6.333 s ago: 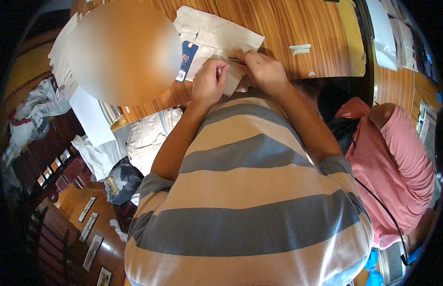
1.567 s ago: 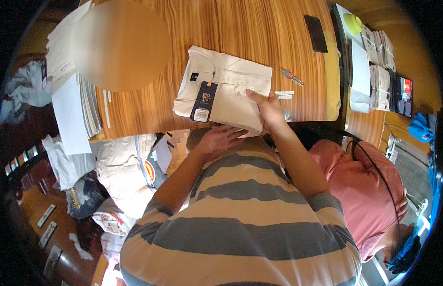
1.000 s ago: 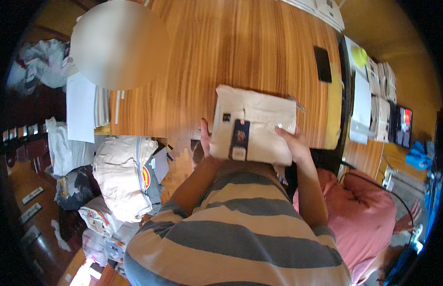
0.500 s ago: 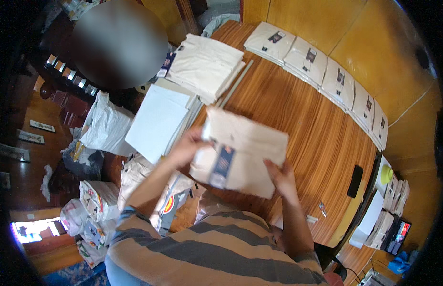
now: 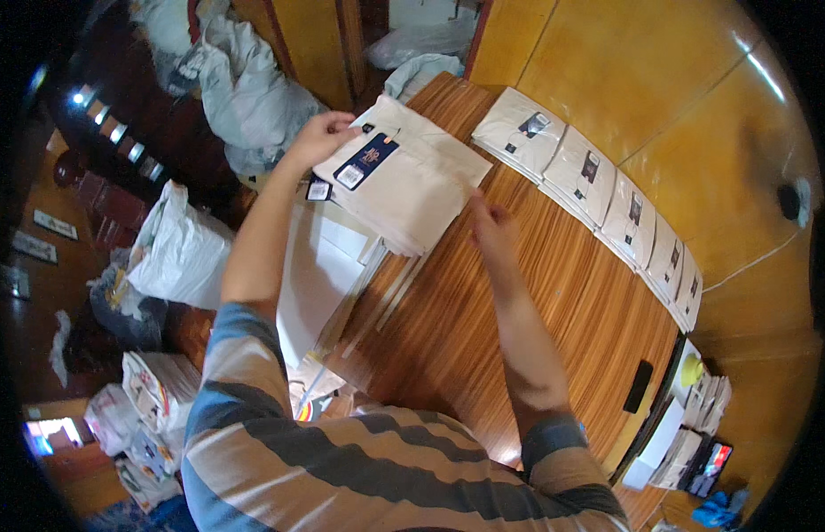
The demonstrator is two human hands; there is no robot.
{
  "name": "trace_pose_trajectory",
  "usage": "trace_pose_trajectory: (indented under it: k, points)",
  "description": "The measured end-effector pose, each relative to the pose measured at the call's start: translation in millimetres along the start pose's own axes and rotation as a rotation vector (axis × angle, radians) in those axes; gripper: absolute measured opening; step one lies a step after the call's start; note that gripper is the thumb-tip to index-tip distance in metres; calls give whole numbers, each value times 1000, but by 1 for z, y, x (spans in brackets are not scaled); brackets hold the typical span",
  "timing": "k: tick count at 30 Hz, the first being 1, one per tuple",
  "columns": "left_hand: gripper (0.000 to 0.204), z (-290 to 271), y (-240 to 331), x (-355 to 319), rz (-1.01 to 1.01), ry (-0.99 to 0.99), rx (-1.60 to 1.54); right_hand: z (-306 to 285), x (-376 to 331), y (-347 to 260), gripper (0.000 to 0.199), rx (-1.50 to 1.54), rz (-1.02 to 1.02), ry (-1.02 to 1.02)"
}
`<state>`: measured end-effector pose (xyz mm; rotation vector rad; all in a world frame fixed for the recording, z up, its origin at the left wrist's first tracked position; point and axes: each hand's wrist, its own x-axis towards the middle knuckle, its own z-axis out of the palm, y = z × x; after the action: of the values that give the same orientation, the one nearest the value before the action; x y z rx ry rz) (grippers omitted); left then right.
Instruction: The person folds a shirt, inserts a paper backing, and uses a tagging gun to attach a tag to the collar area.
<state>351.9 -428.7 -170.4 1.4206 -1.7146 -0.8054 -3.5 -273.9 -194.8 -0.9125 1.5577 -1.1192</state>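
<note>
A folded cream garment (image 5: 421,168) with a dark blue hang tag (image 5: 366,161) lies over a stack of similar folded garments (image 5: 402,239) on the left side of the table. My left hand (image 5: 322,142) grips its far left edge, with the fingers bent over the cloth. At its right edge, my right hand (image 5: 494,229) has its fingers curled against the border; the fingertips are partly hard to see. Another tag (image 5: 318,190) sticks out from the stack beneath. White flat sheets (image 5: 319,266) lie beside the stack, nearer to me.
Bagged folded garments (image 5: 577,173) line the table's far right edge along the wall. A black phone-like object (image 5: 639,387) rests on the wooden table (image 5: 466,346) at the right. White plastic sacks (image 5: 177,253) stand on the left, and full bags (image 5: 155,390) sit below them.
Both hands have carried the folded garment away from my body, from the near middle of the table onto the garment stack at the far left. The view has shifted slightly.
</note>
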Motion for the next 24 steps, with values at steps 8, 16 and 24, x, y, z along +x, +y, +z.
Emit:
trace_pose_trajectory:
  k: [8,16,24]
  points:
    - [17,115,44,-384,95,363,-123,-168,-246,207,16,-781,-485,257]
    - [24,165,29,-654,-599,-323,-129,-380,-409,252,37,-1218,-302,550]
    - [33,139,41,-633,-403,-555,121,-438,-410,300,24,-1226,22,617]
